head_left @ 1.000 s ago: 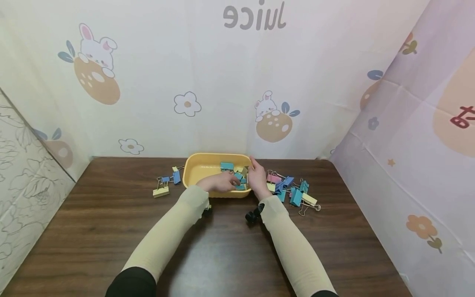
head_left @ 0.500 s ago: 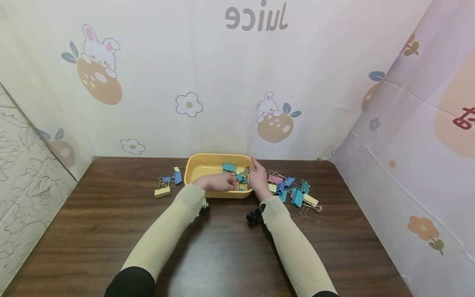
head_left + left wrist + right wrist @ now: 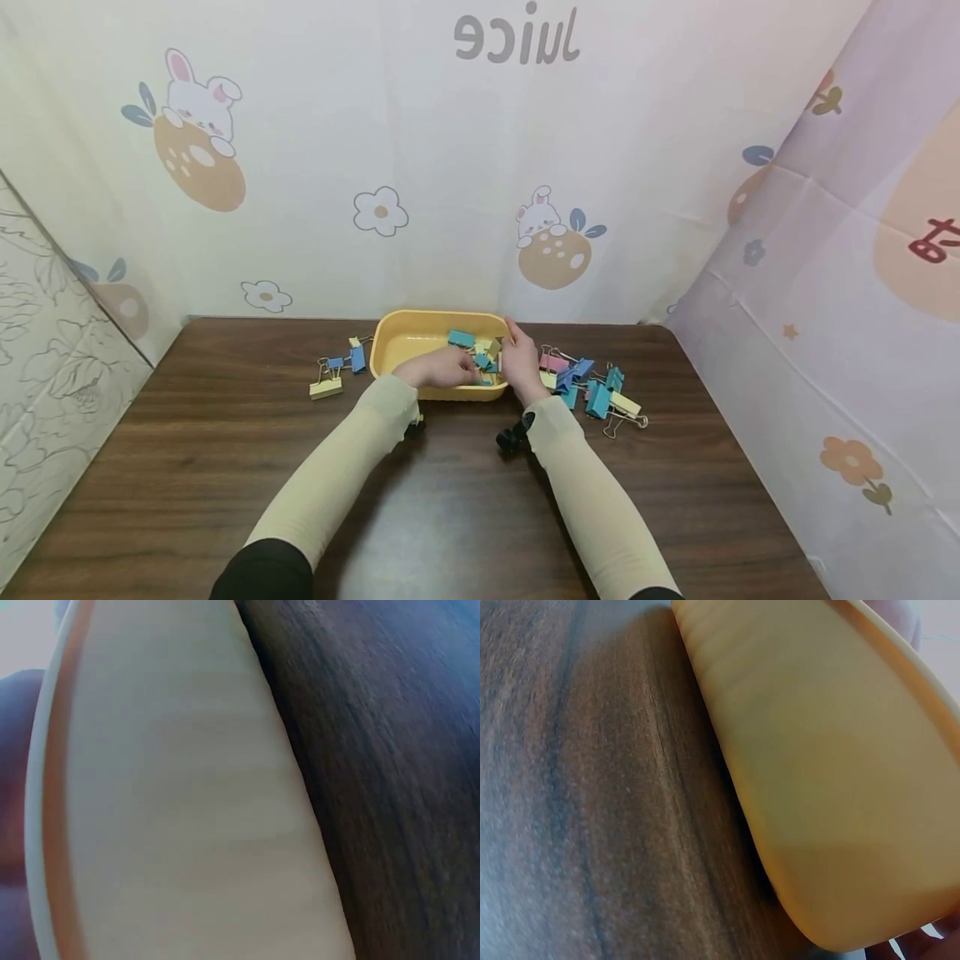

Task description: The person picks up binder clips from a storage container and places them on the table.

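A yellow plastic bin (image 3: 408, 314) stands at the back of the table, with several teal and yellow binder clips (image 3: 461, 339) gathered at its right end. My left hand (image 3: 441, 367) reaches over the bin's front rim, fingers bent down among these clips. Its fingertips are partly hidden, and I cannot tell whether they pinch one. With the thumb up at the rim, my right hand (image 3: 521, 363) grips the bin's right end. Both wrist views are mostly filled by the outer bin wall (image 3: 187, 780); fingers (image 3: 922, 943) show under its corner in the right wrist view.
Right of the bin lies a loose heap of blue, teal, pink and yellow binder clips (image 3: 598, 398). A few more, blue and yellow, including a yellow binder clip (image 3: 326, 388), lie to its left. A printed curtain (image 3: 450, 250) hangs behind the dark wooden table (image 3: 465, 500).
My left hand's fingers have dipped lower and curled more among the clips, and a teal clip near the front rim has shifted. My right hand keeps its grip on the bin.
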`<control>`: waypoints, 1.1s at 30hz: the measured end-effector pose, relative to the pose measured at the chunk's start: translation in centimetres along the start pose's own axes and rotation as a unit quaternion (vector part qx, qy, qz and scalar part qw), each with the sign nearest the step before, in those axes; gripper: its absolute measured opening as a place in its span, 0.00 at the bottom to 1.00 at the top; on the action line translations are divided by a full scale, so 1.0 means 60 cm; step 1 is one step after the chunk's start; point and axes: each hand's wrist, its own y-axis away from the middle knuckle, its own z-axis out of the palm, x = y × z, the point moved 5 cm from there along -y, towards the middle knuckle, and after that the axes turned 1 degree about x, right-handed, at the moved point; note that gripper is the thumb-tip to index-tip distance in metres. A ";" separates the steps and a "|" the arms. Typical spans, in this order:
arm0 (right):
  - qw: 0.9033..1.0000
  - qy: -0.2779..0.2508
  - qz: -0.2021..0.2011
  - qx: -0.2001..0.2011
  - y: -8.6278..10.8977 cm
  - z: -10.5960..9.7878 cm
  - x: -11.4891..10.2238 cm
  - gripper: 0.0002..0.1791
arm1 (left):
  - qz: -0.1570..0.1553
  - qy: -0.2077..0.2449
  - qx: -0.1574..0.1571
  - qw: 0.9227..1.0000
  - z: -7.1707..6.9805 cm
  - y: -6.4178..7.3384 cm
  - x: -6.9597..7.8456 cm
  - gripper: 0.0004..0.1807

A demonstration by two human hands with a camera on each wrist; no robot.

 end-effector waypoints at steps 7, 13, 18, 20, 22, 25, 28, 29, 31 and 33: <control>1.000 0.003 -0.005 -0.007 -0.006 -0.002 -0.004 0.28 | -0.088 -0.019 0.036 0.995 -0.014 0.009 -0.002 0.18; 1.000 0.004 0.004 0.001 -0.005 0.000 0.000 0.28 | -0.090 0.024 0.009 0.996 -0.007 0.003 -0.003 0.18; 1.000 0.000 0.007 -0.002 -0.002 0.001 0.001 0.28 | -0.108 0.052 -0.012 0.993 0.002 0.001 -0.006 0.21; 1.000 0.005 0.004 -0.001 -0.002 0.001 0.000 0.28 | -0.114 0.060 -0.010 0.992 0.001 0.001 -0.006 0.22; 1.000 0.000 0.004 -0.001 -0.002 0.001 0.000 0.28 | -0.118 0.071 -0.009 0.990 0.000 0.000 -0.006 0.22; 1.000 -0.004 0.003 0.002 -0.003 0.000 0.000 0.28 | -0.118 0.087 -0.006 0.989 -0.003 0.001 -0.006 0.21; 1.000 0.001 0.003 0.007 -0.002 0.000 0.000 0.28 | -0.113 0.106 0.008 0.988 -0.005 0.003 -0.008 0.14; 1.000 0.003 0.004 0.007 -0.002 0.000 0.001 0.28 | -0.109 0.113 0.013 0.987 -0.006 0.004 -0.010 0.11; 1.000 0.008 0.006 0.009 -0.002 0.001 0.002 0.28 | -0.103 0.131 0.018 0.986 -0.005 0.006 -0.014 0.05; 1.000 0.013 0.007 0.011 -0.001 0.001 0.003 0.28 | -0.098 0.151 0.019 0.984 -0.004 0.007 -0.020 0.05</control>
